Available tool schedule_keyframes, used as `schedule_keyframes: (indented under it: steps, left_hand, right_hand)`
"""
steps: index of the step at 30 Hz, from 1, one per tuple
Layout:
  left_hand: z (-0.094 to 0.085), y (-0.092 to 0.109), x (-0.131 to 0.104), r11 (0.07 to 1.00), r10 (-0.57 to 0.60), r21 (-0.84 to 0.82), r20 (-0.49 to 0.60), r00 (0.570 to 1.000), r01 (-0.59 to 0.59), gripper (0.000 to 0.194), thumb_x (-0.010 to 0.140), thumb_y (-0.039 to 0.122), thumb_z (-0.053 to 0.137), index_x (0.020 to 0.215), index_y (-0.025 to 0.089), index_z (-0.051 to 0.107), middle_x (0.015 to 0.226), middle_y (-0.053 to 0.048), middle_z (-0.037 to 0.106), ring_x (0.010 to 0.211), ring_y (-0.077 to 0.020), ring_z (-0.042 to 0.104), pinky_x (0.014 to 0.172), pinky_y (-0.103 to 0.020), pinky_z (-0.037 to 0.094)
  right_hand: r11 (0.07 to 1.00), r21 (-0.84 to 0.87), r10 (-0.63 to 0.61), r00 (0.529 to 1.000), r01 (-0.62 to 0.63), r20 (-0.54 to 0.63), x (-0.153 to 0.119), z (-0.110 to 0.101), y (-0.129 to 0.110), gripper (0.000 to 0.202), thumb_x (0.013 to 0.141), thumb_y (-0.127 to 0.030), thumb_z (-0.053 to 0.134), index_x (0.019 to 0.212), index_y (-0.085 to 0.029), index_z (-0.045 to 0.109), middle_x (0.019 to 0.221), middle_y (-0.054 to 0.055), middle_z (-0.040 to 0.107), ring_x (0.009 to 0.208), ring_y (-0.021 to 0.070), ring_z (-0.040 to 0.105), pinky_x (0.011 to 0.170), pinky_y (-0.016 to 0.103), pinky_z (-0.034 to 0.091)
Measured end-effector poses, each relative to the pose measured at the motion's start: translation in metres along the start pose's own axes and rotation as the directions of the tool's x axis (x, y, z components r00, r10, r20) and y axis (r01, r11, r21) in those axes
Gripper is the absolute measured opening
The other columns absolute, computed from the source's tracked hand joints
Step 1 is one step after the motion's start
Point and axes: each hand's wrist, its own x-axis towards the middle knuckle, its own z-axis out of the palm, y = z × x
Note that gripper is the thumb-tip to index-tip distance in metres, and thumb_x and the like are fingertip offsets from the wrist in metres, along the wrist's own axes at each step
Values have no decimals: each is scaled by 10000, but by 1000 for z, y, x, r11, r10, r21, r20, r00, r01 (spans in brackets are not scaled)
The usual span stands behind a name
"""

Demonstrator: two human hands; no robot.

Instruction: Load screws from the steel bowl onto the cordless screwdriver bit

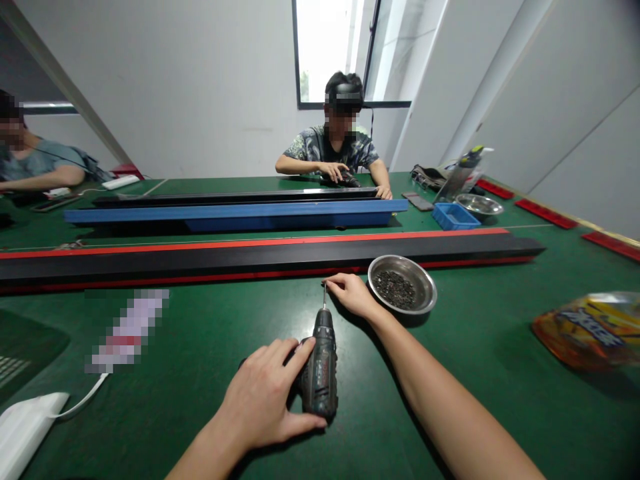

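At the lower centre of the frame, the person's left hand (267, 387) is clamped around a black drill (320, 373), thumb and index finger spread along its body. The drill lies pointing up the frame, its thin bit (325, 298) reaching the right hand (353, 293). That hand's thumb and index fingertips are together at the bit's tip; whether they pinch a small piece is too small to tell.

A white case (30, 427) with a cable sits at the lower left, and an orange pack (590, 330) at the right edge. Just beside the right hand, right of centre, a metal bowl (425, 293) holds small dark pieces (395, 288).

Beyond, a long black bar (250, 255) with red edges crosses from the left edge of the green table (475, 347). Farther off are a blue bar (225, 212), a blue basket (455, 217) and, at upper centre, a seated co-worker (340, 143). Another person (40, 160) sits at upper left.
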Motion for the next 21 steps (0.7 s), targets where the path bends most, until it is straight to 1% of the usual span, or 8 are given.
schedule_keyframes:
  steps: [5, 9, 14, 19, 21]
  left_hand:
    - [0, 0, -1, 1000, 1, 1, -8, 1000, -1, 1086, 666, 737, 842, 1547, 249, 437, 1330, -143, 648, 1128, -364, 659, 940, -496, 549]
    - [0, 0, 0, 1000, 0, 1, 7, 1000, 0, 1091, 672, 729, 845, 1550, 229, 435, 1335, -147, 642, 1130, -365, 654, 941, -512, 549]
    - [-1, 0, 0, 1000, -4, -2, 10, 1000, 4, 1079, 679, 732, 839, 1550, 239, 436, 1343, -146, 640, 1126, -359, 650, 937, -506, 548]
    - [0, 1, 0, 1000, -6, -5, 7, 1000, 6, 1072, 679, 736, 834, 1550, 249, 440, 1345, -139, 640, 1129, -359, 651, 940, -505, 548]
    - [0, 1, 0, 1000, -18, 1, 10, 1000, 18, 1062, 686, 730, 832, 1549, 252, 442, 1349, -134, 636, 1138, -360, 648, 941, -505, 550]
  right_hand:
    - [999, 40, 11, 1000, -10, -17, 0, 1, 1, 283, 925, -162, 611, 1113, -203, 819, 1136, 71, 800, 1071, 230, 747, 1002, 344, 543]
    - [998, 68, 10, 1000, -8, -25, 0, 1, 2, 299, 888, -154, 612, 1094, -196, 825, 1114, 72, 805, 1050, 230, 750, 1002, 354, 549]
    - [994, 104, 44, 997, -38, -62, -1, 2, 2, 293, 874, -184, 623, 1080, -190, 831, 1092, 80, 809, 1022, 241, 759, 982, 363, 567]
    - [980, 193, 48, 999, -43, -22, -1, 4, 3, 300, 881, -235, 624, 1100, -192, 824, 1116, 80, 803, 967, 247, 764, 904, 363, 606]
    - [980, 190, 62, 997, -54, -40, 0, 4, 3, 286, 883, -234, 623, 1080, -191, 825, 1101, 80, 806, 954, 241, 763, 895, 352, 605]
